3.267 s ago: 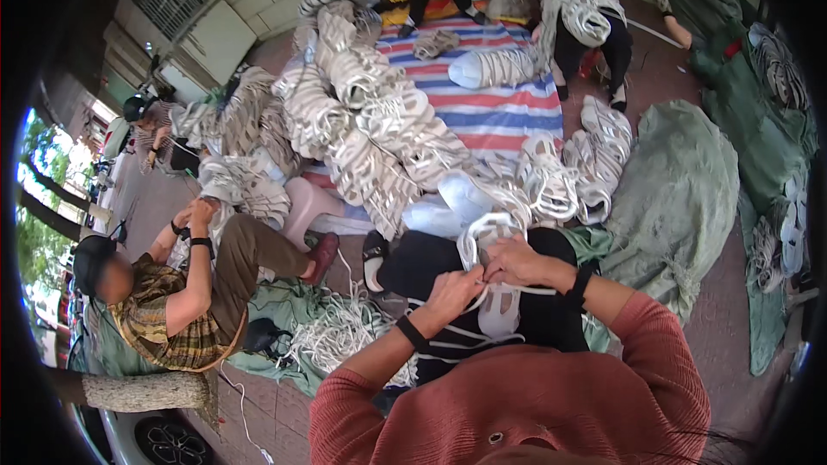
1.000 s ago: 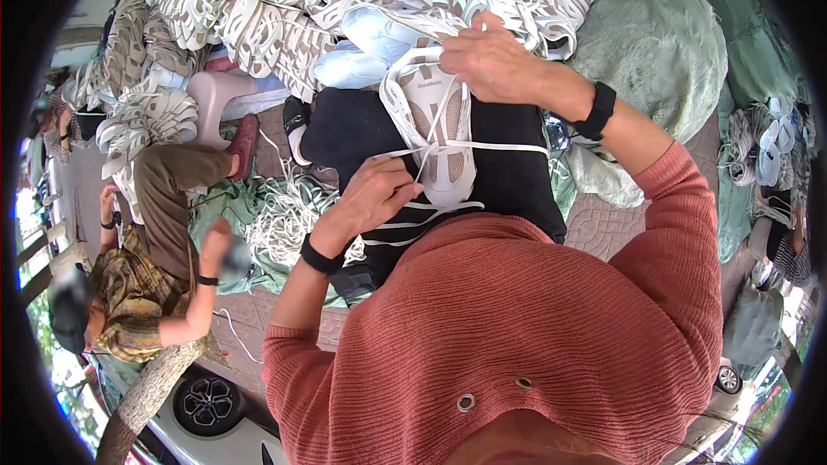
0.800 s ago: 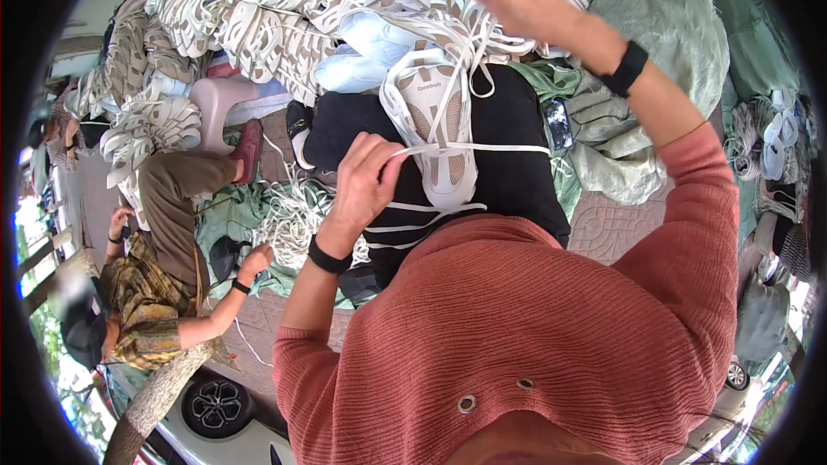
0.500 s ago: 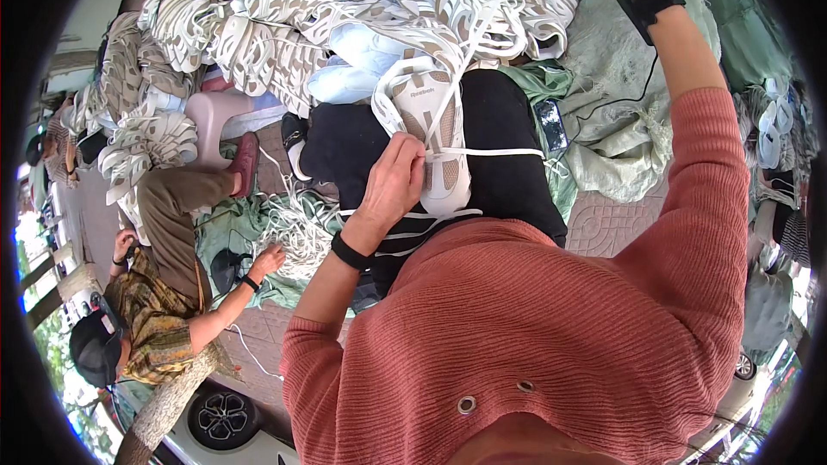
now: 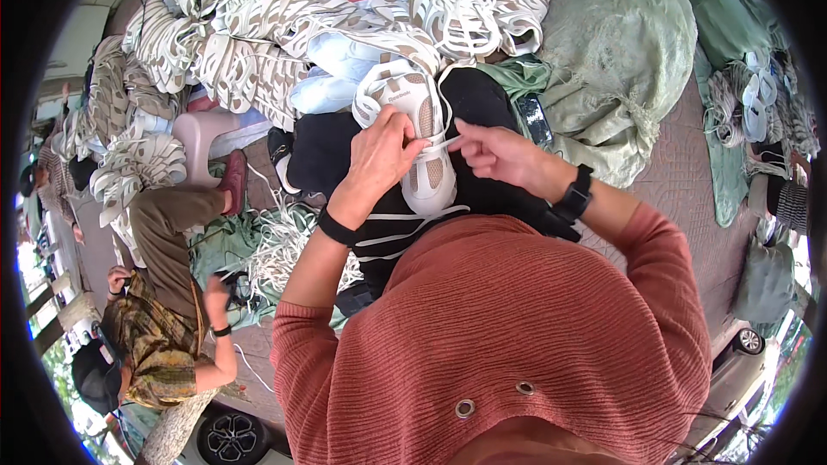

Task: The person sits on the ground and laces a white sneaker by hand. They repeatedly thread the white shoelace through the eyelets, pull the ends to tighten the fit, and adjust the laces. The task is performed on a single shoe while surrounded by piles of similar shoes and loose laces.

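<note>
A white and beige sneaker (image 5: 428, 185) lies on my black-clad lap, its toe toward my body. My left hand (image 5: 382, 155) is over its left side, thumb and finger pinched on the white shoelace (image 5: 437, 145) near the lacing holes. To the right of the shoe my right hand (image 5: 495, 153) is closed, thumb and forefinger at the lace where it leaves the shoe. Another stretch of lace curves up along the shoe's right edge. More white laces (image 5: 405, 232) lie across my lap below the toe.
Rows of similar sneakers (image 5: 250, 9) cover the striped sheet ahead. Pale blue shoe inserts (image 5: 340, 56) lie just beyond my lap. A pink stool (image 5: 200, 142), a lace heap (image 5: 297, 250) and a seated co-worker (image 5: 155, 344) are left. A phone (image 5: 534, 120) and green sack (image 5: 624, 52) are right.
My right hand has come down from the far upper right to beside the shoe. The long lace stretched upward is no longer raised. The co-worker's hand has lifted off the lace heap.
</note>
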A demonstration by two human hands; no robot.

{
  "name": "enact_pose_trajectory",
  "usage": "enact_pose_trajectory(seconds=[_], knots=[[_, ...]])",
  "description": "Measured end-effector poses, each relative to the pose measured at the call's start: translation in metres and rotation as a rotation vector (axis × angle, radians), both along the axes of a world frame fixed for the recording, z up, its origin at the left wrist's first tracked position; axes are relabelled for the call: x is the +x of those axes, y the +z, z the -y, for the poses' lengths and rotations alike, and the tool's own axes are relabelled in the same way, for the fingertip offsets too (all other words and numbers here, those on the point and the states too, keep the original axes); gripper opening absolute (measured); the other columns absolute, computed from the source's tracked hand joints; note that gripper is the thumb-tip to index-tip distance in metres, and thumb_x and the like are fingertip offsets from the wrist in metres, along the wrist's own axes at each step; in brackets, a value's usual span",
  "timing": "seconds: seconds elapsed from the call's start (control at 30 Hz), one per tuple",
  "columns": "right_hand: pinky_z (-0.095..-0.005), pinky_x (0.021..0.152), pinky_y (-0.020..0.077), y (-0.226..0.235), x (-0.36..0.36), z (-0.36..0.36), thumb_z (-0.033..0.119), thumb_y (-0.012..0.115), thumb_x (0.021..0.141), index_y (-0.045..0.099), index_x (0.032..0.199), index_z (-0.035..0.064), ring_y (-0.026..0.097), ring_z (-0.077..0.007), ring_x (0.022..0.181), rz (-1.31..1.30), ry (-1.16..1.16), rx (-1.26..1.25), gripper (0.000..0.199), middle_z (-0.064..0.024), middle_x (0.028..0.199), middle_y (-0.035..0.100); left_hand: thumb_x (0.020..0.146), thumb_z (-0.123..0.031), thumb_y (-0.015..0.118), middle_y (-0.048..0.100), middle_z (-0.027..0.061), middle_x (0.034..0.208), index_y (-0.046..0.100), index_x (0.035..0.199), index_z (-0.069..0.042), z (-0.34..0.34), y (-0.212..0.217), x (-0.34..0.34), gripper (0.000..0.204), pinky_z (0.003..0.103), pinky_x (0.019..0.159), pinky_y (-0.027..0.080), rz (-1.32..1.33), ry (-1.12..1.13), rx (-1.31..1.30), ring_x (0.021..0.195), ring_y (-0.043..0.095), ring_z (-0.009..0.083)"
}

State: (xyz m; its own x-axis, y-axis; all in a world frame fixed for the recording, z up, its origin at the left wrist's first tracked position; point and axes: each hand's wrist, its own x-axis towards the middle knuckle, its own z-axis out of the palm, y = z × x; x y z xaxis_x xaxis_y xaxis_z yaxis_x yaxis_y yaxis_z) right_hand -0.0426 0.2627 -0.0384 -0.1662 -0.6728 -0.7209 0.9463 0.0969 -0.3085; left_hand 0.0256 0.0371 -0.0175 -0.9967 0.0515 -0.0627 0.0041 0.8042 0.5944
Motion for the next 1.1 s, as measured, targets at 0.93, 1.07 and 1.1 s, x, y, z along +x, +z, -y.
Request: enact_pose_trajectory(seconds=[0.93,1.07,1.1], knots=[[-0.0291,0.065,0.0351,-0.104,0.106,-0.634,0.015,0.052,0.098,0.060,0.119,0.0055,0.042,-0.0139,0.068,-0.260,-1.633,0.788,0.024,-0.0013,0.080,0.043,0.093,-0.017,0.058,0.070,0.0149,0.075,0.067,0.106,-0.002,0.203,0.049,0.187,0.022,0.031,0.059,0.048,0.533,0.612,-0.269,0.055,0.063,0.0196],[-0.0280,0.089,0.0445,-0.112,0.005,-0.522,0.005,0.056,0.095,0.052,0.134,0.0033,0.057,-0.0156,0.097,-1.226,-0.950,0.777,0.040,-0.0065,0.114,0.058,0.089,-0.017,0.068,0.069,0.0141,0.089,0.069,0.100,-0.005,0.110,0.027,0.077,0.016,0.035,0.071,0.052,-0.132,0.331,0.033,0.077,0.068,0.0289],[-0.0277,0.096,0.0469,-0.106,-0.026,-0.471,0.003,0.057,0.094,0.050,0.138,0.0027,0.060,-0.0160,0.104,-1.399,-0.850,0.690,0.044,-0.0078,0.123,0.062,0.089,-0.016,0.067,0.068,0.0130,0.086,0.068,0.096,-0.006,0.080,0.017,0.050,0.013,0.036,0.072,0.051,-0.218,0.208,0.043,0.078,0.066,0.0298]])
